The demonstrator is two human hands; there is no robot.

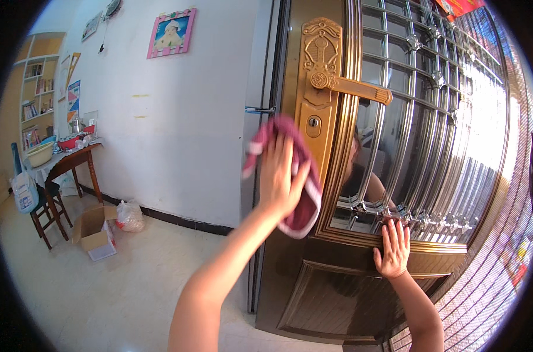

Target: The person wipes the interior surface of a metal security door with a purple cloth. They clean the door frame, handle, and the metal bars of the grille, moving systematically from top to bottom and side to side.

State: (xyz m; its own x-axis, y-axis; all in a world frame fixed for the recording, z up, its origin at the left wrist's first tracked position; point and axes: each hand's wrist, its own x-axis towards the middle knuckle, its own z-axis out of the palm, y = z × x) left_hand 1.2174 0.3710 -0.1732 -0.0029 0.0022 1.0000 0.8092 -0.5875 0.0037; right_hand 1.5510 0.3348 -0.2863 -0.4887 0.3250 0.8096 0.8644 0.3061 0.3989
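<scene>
Under the palm and fingers of my left hand [279,180] is a purplish-red cloth [308,207] with a pale border, blurred by motion. The cloth lies at the free edge of a dark brown metal door [275,273], left of the gold lock plate [321,48] and below the lever handle [363,90]. My right hand [394,251] rests flat with its fingers apart on the gold moulding along the bottom of the glass panel [394,163]. Chrome bars with star-shaped joints cross the glass, which reflects part of a person.
A ribbed screen curtain [478,290] hangs along the right side. Far left are a wooden table [70,160] bearing a basin [39,154], a stool [50,191], a cardboard box [92,229] and a plastic bag [130,216] on the floor. A framed picture [172,33] hangs on the white wall.
</scene>
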